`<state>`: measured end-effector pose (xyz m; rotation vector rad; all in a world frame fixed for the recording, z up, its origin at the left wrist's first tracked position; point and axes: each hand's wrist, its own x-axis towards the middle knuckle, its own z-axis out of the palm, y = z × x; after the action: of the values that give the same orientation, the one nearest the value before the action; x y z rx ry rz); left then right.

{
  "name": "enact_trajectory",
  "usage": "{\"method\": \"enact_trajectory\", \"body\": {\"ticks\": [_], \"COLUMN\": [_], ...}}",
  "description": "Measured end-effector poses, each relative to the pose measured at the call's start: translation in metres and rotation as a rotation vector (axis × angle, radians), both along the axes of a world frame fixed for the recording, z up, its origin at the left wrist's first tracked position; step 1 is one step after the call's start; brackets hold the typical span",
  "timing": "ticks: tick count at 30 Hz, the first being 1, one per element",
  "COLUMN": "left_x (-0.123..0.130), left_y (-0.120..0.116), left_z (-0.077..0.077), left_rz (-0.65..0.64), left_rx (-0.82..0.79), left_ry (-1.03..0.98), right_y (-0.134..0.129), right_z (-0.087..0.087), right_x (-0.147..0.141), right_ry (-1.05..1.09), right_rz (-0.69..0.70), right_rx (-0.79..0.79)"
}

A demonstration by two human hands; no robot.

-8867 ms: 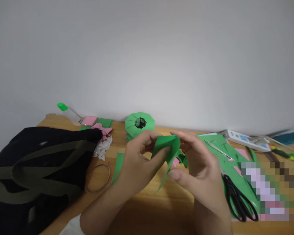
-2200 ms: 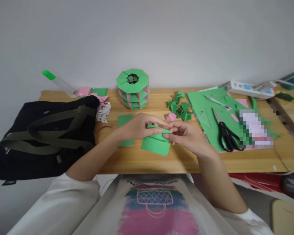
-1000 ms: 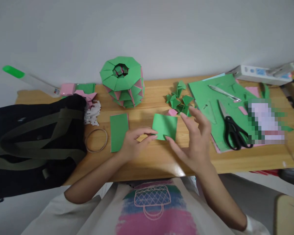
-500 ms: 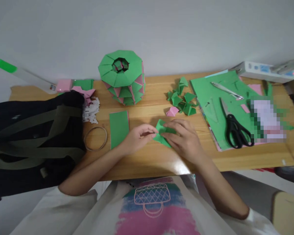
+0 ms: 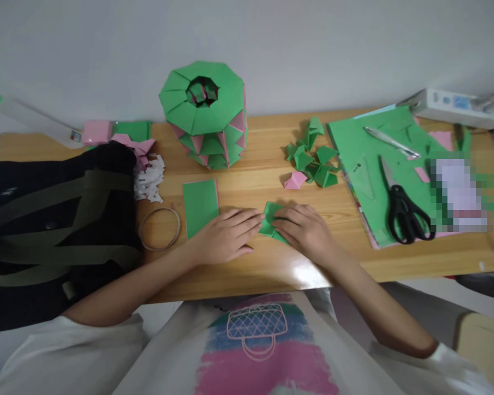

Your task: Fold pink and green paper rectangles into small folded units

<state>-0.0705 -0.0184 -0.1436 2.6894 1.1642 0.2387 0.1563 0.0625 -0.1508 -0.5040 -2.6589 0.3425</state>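
Observation:
A small folded piece of green paper (image 5: pixel 268 220) lies on the wooden table between my hands. My left hand (image 5: pixel 230 235) rests flat at its left side, fingers stretched out and fingertips touching the edge. My right hand (image 5: pixel 307 229) covers the paper's right part, its bent fingers and thumb gripping it there; that part is hidden. Just behind are several folded green paper pieces (image 5: pixel 314 159) and a pink folded piece (image 5: pixel 295 180). A stack of green paper rectangles (image 5: pixel 201 206), with a pink edge showing, lies beyond my left hand.
A green and pink paper model (image 5: pixel 208 120) stands near the wall. Black-handled scissors (image 5: pixel 407 214) and a pen (image 5: pixel 391 142) lie on green sheets (image 5: pixel 358 142) at right. A tape ring (image 5: pixel 160 229) and a dark bag (image 5: pixel 61 230) are at left, a power strip (image 5: pixel 444 107) at back right.
My left hand has gone from pinching the paper's left edge to lying flat beside it. My right hand has lowered onto the paper. The camera view has shifted slightly.

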Motion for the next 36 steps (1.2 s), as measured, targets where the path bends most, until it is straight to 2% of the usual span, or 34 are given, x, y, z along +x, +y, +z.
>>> {"method": "enact_trajectory", "body": {"ticks": [5,13,20,24,36], "left_x": [-0.003,-0.006,-0.009,-0.008,-0.008], "left_y": [0.003,0.0,-0.004,-0.005,-0.002], "left_z": [-0.002,-0.005,-0.004,-0.003,-0.002], "left_rz": [-0.037,-0.006,-0.031,0.025,0.01], "left_rx": [0.033,0.058,0.139,0.156,-0.05], "left_ry": [0.053,0.003,0.016,-0.01,-0.068], "right_y": [0.009,0.008,0.006,0.006,0.005], "right_z": [0.001,-0.004,-0.008,-0.008,-0.005], "right_x": [-0.005,-0.013,-0.014,-0.015,-0.016], "right_ry": [0.011,0.068,0.133,0.136,0.14], "right_rz": [0.008,-0.092,-0.13,-0.137,-0.16], "right_rx": [-0.209,-0.37,-0.408,-0.423,-0.446]}}
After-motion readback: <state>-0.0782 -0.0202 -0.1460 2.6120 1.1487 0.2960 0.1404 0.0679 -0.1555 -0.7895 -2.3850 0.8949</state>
